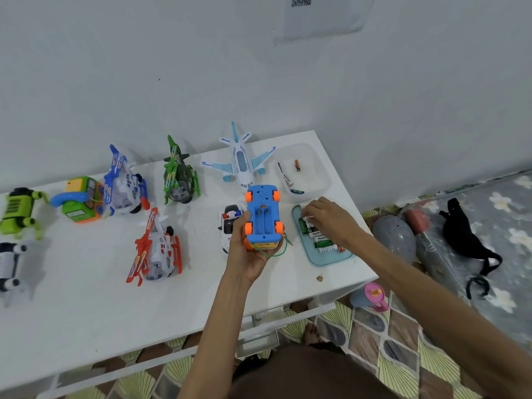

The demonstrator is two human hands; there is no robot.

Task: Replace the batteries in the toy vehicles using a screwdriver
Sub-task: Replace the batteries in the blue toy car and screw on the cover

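In the left hand (244, 250) sits the upturned toy car (262, 218).

One blue car (262, 214). Left of it: three toy helicopters (123, 182) (178, 177) (158, 249), one police car (230, 223), one toy phone (79, 201), two robot dogs (17, 210) (8, 266). Behind it: one airplane (240, 159). Right of it: one clear tray (316, 174) with three batteries (286, 178), one teal tray (325, 260) with a partly hidden, uncountable row.

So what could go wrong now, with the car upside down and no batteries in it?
The left hand alone holds the blue toy car; it might slip onto the police car beside it.
The right hand digs among batteries in the teal tray near the table edge; one could roll off.
A battery might go backwards into the open bay.
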